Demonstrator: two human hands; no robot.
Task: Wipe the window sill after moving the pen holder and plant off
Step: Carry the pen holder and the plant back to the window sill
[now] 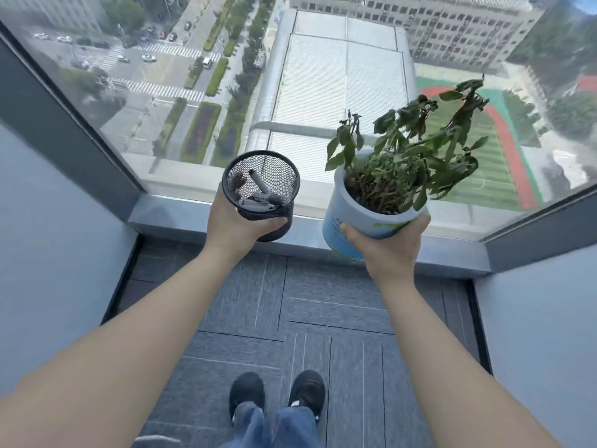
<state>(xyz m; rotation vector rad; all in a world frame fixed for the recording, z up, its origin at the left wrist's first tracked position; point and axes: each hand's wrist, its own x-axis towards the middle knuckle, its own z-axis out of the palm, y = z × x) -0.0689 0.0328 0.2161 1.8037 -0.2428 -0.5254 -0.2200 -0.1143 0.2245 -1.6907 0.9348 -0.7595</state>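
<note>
My left hand (235,226) grips a black mesh pen holder (262,185) with a few pens lying inside it, held above the front edge of the grey window sill (168,211). A potted plant (397,156) with drooping green leaves stands in a pale blue and white pot (350,215), tilted a little to the left. My right hand (387,247) holds that pot from below, fingers curled round its side. Both things are lifted clear of the sill.
A large window pane (323,76) rises behind the sill, with a dark frame (64,130) on the left and another on the right. Pale walls close in on both sides. Grey carpet tiles (307,302) cover the floor, and my shoes (277,392) stand below.
</note>
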